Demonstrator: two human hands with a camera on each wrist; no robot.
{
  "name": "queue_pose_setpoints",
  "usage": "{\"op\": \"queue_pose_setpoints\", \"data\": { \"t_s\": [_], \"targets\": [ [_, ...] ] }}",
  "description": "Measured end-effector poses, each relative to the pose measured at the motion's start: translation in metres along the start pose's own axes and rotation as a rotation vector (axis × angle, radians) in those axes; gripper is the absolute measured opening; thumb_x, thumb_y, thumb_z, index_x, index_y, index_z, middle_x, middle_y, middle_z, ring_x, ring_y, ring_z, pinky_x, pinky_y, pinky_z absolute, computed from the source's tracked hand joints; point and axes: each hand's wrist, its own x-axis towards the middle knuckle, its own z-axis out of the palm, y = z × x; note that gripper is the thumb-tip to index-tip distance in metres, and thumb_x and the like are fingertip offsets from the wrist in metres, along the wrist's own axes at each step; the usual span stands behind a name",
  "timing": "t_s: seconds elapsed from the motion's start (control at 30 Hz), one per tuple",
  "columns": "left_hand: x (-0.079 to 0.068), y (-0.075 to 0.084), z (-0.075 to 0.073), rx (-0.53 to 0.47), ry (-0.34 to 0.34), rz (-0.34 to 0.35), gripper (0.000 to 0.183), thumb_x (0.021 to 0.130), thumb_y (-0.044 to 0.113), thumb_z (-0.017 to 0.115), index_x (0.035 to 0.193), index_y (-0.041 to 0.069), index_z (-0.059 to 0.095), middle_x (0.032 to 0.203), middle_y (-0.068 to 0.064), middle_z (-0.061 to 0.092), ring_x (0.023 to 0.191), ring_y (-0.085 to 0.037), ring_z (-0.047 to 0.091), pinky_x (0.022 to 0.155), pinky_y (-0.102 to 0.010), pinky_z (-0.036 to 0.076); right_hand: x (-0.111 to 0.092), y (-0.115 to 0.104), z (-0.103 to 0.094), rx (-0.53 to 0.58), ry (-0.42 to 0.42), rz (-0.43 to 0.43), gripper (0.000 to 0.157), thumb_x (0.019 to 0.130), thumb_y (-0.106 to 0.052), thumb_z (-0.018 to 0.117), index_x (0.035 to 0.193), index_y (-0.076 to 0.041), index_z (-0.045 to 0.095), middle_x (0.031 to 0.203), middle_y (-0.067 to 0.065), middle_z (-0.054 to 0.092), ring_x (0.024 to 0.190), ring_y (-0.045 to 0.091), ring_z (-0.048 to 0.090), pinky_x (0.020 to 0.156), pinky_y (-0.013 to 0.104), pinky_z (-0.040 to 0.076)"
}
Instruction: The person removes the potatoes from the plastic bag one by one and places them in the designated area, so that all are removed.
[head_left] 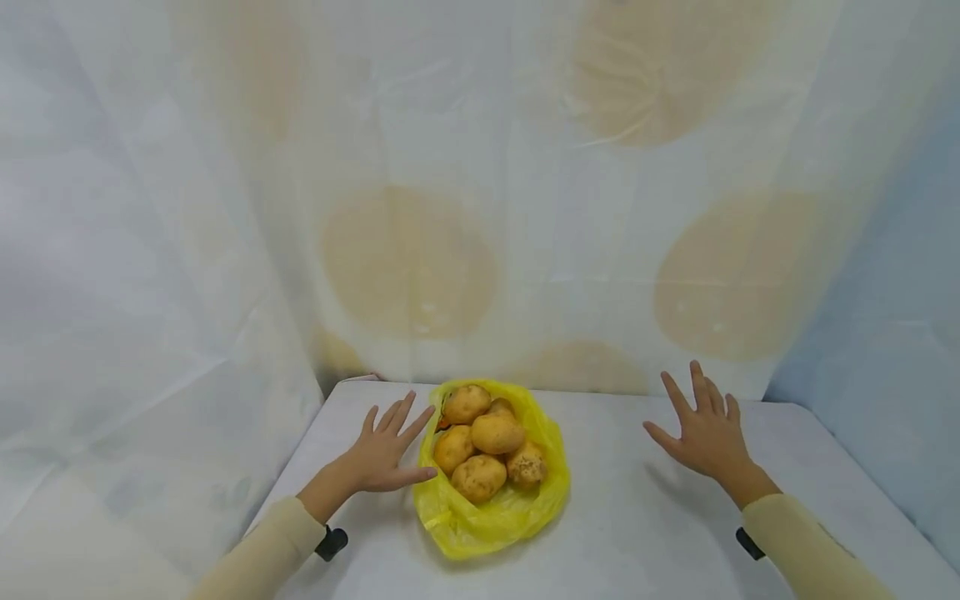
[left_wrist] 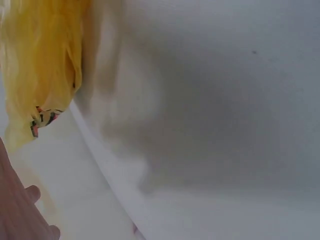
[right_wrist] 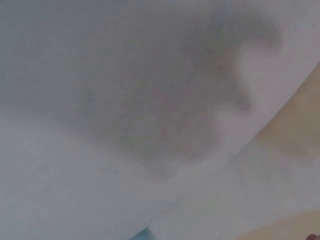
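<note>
A yellow plastic bag (head_left: 480, 537) sits on the white table with its mouth spread wide. Several potatoes (head_left: 498, 433) are heaped inside it, one with a rough, patchy skin. My left hand (head_left: 382, 454) hovers at the bag's left side, fingers spread, holding nothing; its thumb and forefinger overlap the bag's edge in the head view. In the left wrist view the bag (left_wrist: 42, 55) shows a small printed patch near its lower end. Well to the right of the bag, my right hand (head_left: 708, 437) is raised over the table, fingers apart, holding nothing.
The white table (head_left: 607, 517) ends against a pale curtain (head_left: 555, 250) with large beige dots. Pale sheeting (head_left: 150, 333) hangs on the left and a bluish sheet (head_left: 885, 333) on the right. Hand shadows fall on the tabletop in both wrist views.
</note>
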Motion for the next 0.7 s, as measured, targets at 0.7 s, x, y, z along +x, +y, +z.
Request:
{"op": "queue_pose_setpoints", "data": {
  "t_s": [0.7],
  "targets": [
    [-0.009, 0.008, 0.014, 0.063, -0.266, -0.04, 0.109, 0.076, 0.089, 0.046, 0.159, 0.024, 0.018, 0.166, -0.017, 0.01, 0.148, -0.041, 0.024, 0.113, -0.071, 0.016, 0.015, -0.066, -0.005, 0.063, -0.015, -0.104, 0.096, 0.084, -0.058, 0.067, 0.159, -0.026, 0.016, 0.166, 0.02, -0.001, 0.139, 0.048, 0.027, 0.108, 0.075, 0.023]
  ]
}}
